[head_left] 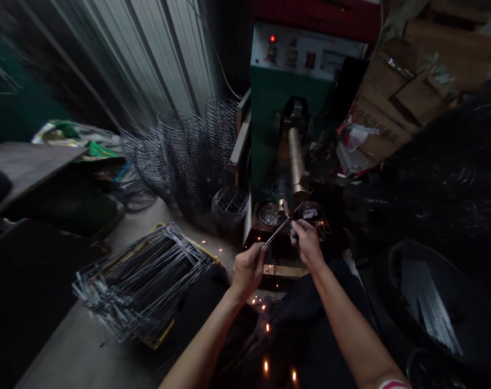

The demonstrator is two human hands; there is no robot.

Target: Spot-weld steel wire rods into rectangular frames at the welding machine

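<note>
My left hand (pixel 247 270) is closed around the lower end of a thin metal rod (pixel 276 232), which slants up and right to the electrode tips of a green welding machine (pixel 265 146). My right hand (pixel 307 243) is pinched just right of the tips, by the rod's far end; what its fingers hold is too small and dark to make out. Above the rod's end, the lower electrode (pixel 283 205) sits beside the thick upper arm (pixel 296 162). Orange sparks (pixel 267 327) fly below my hands.
Bent wire pieces (pixel 148 281) are piled in a yellow-edged crate at left. Stacked wire rings (pixel 180 151) stand behind it. Small parts fill a round dish (pixel 270 215) by the electrodes. At right are cardboard boxes (pixel 375 127) and a dark tub (pixel 395 270) with metal strips (pixel 428 308).
</note>
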